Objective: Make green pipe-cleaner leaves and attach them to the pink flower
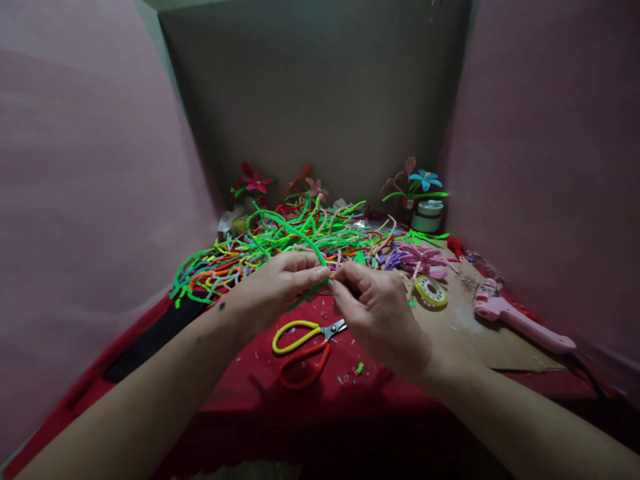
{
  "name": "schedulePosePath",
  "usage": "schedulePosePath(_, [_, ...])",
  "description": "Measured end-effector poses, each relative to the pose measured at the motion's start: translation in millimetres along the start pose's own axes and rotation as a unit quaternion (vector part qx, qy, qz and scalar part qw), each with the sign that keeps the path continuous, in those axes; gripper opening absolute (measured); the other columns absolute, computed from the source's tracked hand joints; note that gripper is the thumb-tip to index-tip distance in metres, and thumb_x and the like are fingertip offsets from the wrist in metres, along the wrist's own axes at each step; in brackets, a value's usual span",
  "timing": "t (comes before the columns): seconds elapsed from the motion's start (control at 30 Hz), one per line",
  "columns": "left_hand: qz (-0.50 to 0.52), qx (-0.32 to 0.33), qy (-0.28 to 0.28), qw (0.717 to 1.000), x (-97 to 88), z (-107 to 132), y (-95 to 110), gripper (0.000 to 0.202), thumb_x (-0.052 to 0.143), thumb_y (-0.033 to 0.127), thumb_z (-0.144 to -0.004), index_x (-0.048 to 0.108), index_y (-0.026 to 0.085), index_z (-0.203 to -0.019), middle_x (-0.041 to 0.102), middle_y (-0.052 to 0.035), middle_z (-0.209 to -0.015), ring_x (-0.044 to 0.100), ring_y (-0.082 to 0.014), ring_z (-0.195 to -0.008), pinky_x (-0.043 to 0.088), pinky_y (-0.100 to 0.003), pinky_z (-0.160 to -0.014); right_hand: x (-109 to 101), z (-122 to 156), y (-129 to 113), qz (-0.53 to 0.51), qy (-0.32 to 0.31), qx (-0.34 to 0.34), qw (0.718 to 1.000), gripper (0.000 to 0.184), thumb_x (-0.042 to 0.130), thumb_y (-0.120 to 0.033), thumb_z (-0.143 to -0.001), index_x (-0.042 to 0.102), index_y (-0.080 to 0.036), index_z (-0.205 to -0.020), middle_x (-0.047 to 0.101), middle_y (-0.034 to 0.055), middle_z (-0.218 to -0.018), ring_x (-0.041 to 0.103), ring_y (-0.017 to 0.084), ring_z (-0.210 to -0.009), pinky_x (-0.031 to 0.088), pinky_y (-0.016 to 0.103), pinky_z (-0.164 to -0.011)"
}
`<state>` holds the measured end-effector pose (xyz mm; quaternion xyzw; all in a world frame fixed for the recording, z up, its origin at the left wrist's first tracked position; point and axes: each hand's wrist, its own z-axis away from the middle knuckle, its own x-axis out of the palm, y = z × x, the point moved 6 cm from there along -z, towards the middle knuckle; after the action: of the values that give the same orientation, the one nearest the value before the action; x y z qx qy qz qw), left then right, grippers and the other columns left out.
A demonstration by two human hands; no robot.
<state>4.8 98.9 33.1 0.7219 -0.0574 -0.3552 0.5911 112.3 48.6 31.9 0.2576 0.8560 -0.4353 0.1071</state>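
My left hand [295, 275] is closed, its thumb and fingers pinching a bright green pipe cleaner [316, 249]. The pipe cleaner bends up and away over the pile, and a green length also shows beneath the hand. Close against those fingertips is my right hand [375, 297], closed in a pinch. What sits between its fingertips is too small to make out. Below both hands, scissors [320, 331] with one yellow and one red handle lie on the red cloth [240, 383], their blade tips near my right hand.
Behind my hands spreads a tangled pile of coloured pipe cleaners [280, 233]. At right, a cardboard sheet [480, 347] carries a yellow tape roll [431, 292] and a pink corded tool [525, 323]. Pipe-cleaner flowers [425, 179] stand at the back. Pink walls [545, 167] flank the table.
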Motion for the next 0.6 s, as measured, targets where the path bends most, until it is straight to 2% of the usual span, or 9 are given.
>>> schedulePosePath(0.1, [-0.065,0.034,0.054,0.996,-6.6,-3.1,8.0,0.023,0.055,0.031,-0.074,0.046,0.015,-0.062,0.037,0.0050,-0.057,0.034,-0.0060,-0.052,0.029,-0.019,-0.046,4.4,-6.6,9.9,-0.015,-0.014,0.037,0.999,0.022,0.047,-0.016,-0.078,0.051,-0.018,-0.056,0.052,-0.0007,-0.052,0.043,0.009,-0.049,0.031,0.025,-0.051])
schedulePosePath(0.2, [-0.085,0.042,0.054,0.994,-11.9,-5.9,8.3,0.021,0.053,0.030,-0.075,0.047,0.014,-0.062,0.039,0.0047,-0.056,0.036,-0.0062,-0.051,0.029,-0.019,-0.046,11.0,-15.5,18.6,-0.105,-0.053,0.069,0.991,0.017,0.048,-0.018,-0.077,0.056,-0.017,-0.062,0.057,0.0006,-0.056,0.047,0.009,-0.051,0.033,0.023,-0.050])
schedulePosePath(0.27, [-0.073,0.036,0.050,0.995,-18.2,-9.1,3.2,0.022,0.052,0.031,-0.076,0.046,0.015,-0.062,0.042,0.0041,-0.056,0.037,-0.0065,-0.050,0.030,-0.019,-0.046,19.0,-20.1,26.3,-0.177,-0.111,0.114,0.971,0.016,0.049,-0.019,-0.076,0.058,-0.016,-0.063,0.058,0.0010,-0.056,0.047,0.008,-0.048,0.033,0.022,-0.046])
schedulePosePath(0.37, [-0.058,0.031,0.049,0.997,-28.4,-15.7,-6.9,0.022,0.053,0.034,-0.075,0.050,0.014,-0.068,0.047,0.0028,-0.058,0.040,-0.0071,-0.049,0.032,-0.020,-0.046,32.0,-22.7,37.5,-0.258,-0.204,0.189,0.925,0.018,0.053,-0.022,-0.074,0.059,-0.014,-0.059,0.060,0.0019,-0.053,0.045,0.007,-0.041,0.034,0.021,-0.041])
schedulePosePath(0.43, [-0.063,0.024,0.046,0.997,-31.6,-20.7,-13.5,0.022,0.054,0.035,-0.074,0.053,0.013,-0.070,0.049,0.0024,-0.058,0.041,-0.0071,-0.049,0.031,-0.020,-0.046,35.1,-25.2,44.5,-0.283,-0.210,0.214,0.911,0.018,0.055,-0.023,-0.073,0.059,-0.014,-0.057,0.060,0.0017,-0.052,0.046,0.007,-0.039,0.034,0.021,-0.039])
schedulePosePath(0.6, [-0.092,0.009,0.053,0.994,-29.6,-31.1,-26.5,0.023,0.053,0.033,-0.074,0.051,0.013,-0.062,0.045,0.0040,-0.053,0.038,-0.0063,-0.047,0.029,-0.020,-0.045,43.0,-29.0,57.0,-0.275,-0.185,0.225,0.916,0.018,0.054,-0.019,-0.074,0.058,-0.014,-0.057,0.060,0.0005,-0.049,0.045,0.006,-0.035,0.034,0.019,-0.034])
